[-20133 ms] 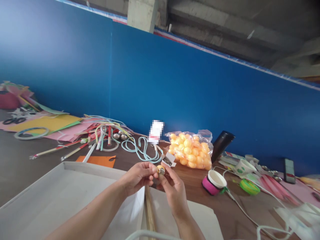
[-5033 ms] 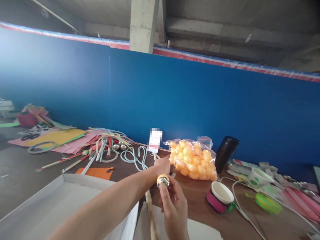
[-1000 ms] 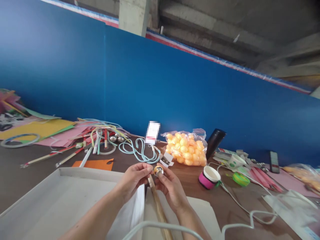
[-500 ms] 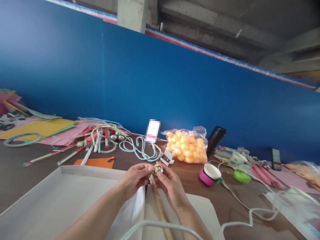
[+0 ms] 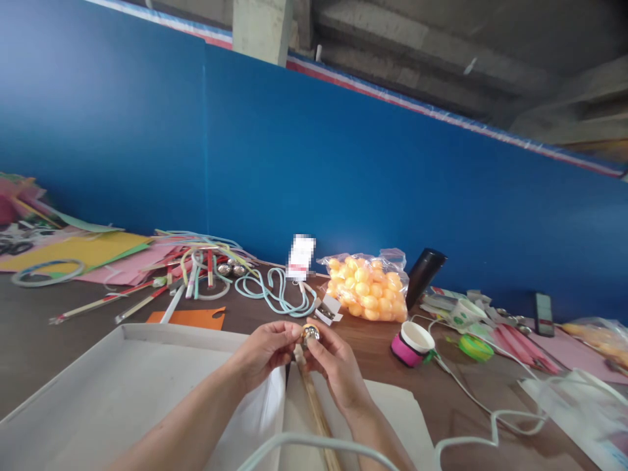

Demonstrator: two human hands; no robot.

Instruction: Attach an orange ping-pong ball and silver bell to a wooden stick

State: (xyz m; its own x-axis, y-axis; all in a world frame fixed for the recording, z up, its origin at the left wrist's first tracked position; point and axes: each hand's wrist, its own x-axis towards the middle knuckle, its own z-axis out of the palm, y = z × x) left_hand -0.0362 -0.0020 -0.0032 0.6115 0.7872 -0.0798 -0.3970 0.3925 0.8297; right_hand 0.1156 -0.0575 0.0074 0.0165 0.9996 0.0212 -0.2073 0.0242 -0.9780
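At the middle of the desk (image 5: 375,366), just above a long wooden stick (image 5: 316,409), I log the following through the head camera.

Item: one orange ball (image 5: 310,332) with shiny silver bits on it, raised off the surface between both hands.

Right hand (image 5: 338,373): grip clenched on the orange ball, thumb at the near side, fingers behind.

Left hand (image 5: 267,347): thumb and forefinger pinched together at the ball's left edge; I cannot tell whether anything small sits between them.

Just beyond the hands: one small white box (image 5: 328,307), flap up, dark and shiny small pieces inside. Behind it, one clear bag (image 5: 366,288) of orange balls; to the bag's right, one black bottle (image 5: 426,278), leaning. To the box's left, one light blue cord (image 5: 277,297), looped, with a white card (image 5: 301,256) behind it, its print blurred out.

Left of the hands: one shallow white tray (image 5: 181,333), and past its far edge one orange sheet (image 5: 191,318), notched at the right. Beyond that, a few silver balls (image 5: 230,269) beside a heap of tubes.

Right of the hands: one white cup (image 5: 417,337) with a pink band; farther right, one green ring (image 5: 475,348) and one phone (image 5: 543,314), propped up.
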